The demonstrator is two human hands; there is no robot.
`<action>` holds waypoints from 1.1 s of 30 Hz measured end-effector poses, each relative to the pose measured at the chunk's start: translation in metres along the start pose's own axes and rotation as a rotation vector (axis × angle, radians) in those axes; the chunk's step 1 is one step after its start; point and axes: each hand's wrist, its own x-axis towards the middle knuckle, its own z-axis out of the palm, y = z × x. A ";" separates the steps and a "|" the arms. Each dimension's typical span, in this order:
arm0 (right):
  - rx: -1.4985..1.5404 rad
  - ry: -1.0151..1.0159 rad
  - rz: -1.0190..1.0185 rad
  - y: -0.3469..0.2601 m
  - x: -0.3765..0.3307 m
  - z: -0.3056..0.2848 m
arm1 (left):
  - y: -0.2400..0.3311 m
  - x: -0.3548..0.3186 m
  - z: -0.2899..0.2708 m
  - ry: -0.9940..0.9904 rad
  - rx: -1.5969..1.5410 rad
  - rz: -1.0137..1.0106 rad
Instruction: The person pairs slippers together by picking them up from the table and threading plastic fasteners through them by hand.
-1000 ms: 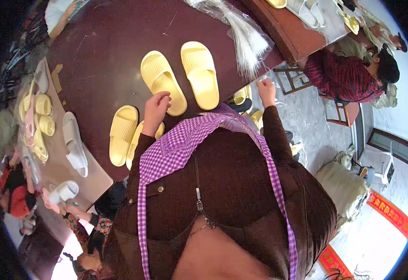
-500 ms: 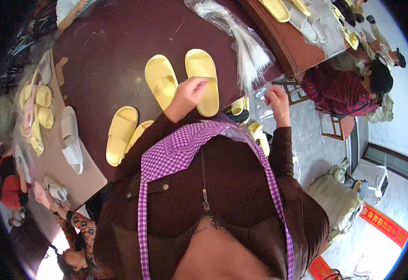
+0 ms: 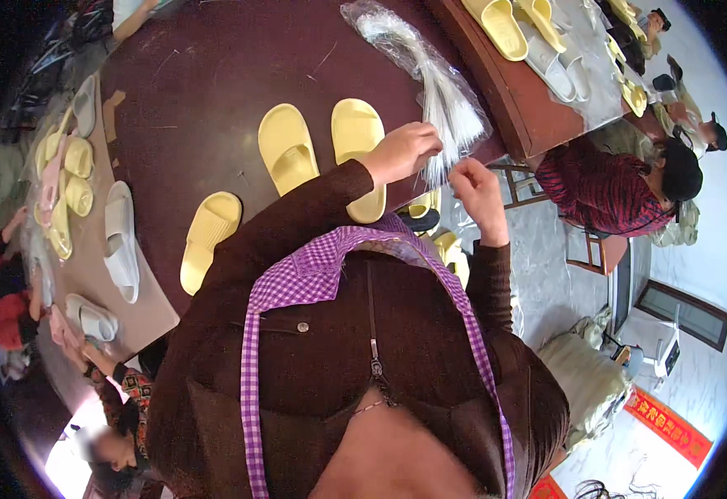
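Note:
My left hand (image 3: 405, 151) reaches across to the right, over the edge of a yellow slide sandal (image 3: 357, 125), with thumb and fingers pinched together. Close by on the right, my right hand (image 3: 480, 198) is curled, its fingertips pinched too. Anything thin between the fingers is too small to make out. Just beyond both hands lies a bundle of thin white strands (image 3: 447, 112) partly inside a clear plastic bag. A second yellow sandal (image 3: 284, 143) lies beside the first, and another yellow sandal (image 3: 212, 237) rests further left, near my left sleeve.
The dark red table (image 3: 214, 100) lies before me. A side table (image 3: 149, 312) on the left bears grey sandals (image 3: 120, 241) and bagged yellow ones. More sandals (image 3: 501, 29) sit on a raised brown surface at the far right. A seated person (image 3: 609, 179) works at right.
My left hand has moved right, from over the yellow sandals toward the white strands and my right hand. The right hand has shifted slightly left and down. The whole view has shifted a little.

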 end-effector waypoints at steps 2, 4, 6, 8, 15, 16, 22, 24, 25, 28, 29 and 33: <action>0.110 -0.063 0.054 0.001 0.006 -0.001 | -0.005 -0.004 0.002 0.092 -0.053 -0.083; 0.319 0.037 0.080 0.016 0.027 -0.003 | -0.011 -0.008 0.006 0.136 -0.077 -0.128; 0.421 0.085 0.091 0.034 0.054 -0.001 | -0.019 -0.011 0.010 0.267 -0.357 -0.355; 0.171 0.293 0.125 0.068 0.087 0.011 | -0.022 -0.012 0.008 0.328 -0.492 -0.472; -0.833 0.205 0.058 0.130 0.161 0.057 | -0.007 -0.019 -0.008 0.405 -0.943 -0.766; -0.830 0.202 0.054 0.129 0.167 0.057 | -0.005 -0.022 -0.009 0.410 -0.938 -0.767; -0.813 0.152 0.044 0.142 0.205 0.043 | 0.024 -0.062 -0.030 0.420 -1.002 -0.949; -0.829 0.147 0.010 0.145 0.210 0.040 | 0.026 -0.082 -0.045 0.470 -1.006 -0.979; -0.827 0.159 0.003 0.148 0.212 0.040 | 0.023 -0.095 -0.053 0.552 -1.021 -0.994; -0.821 0.172 -0.013 0.156 0.217 0.034 | 0.025 -0.127 -0.084 0.720 -0.973 -1.034; -0.830 0.158 -0.060 0.157 0.218 0.034 | 0.031 -0.133 -0.092 0.808 -0.909 -1.055; -0.892 0.045 -0.081 0.166 0.220 0.002 | 0.038 -0.129 -0.110 0.872 -0.878 -1.019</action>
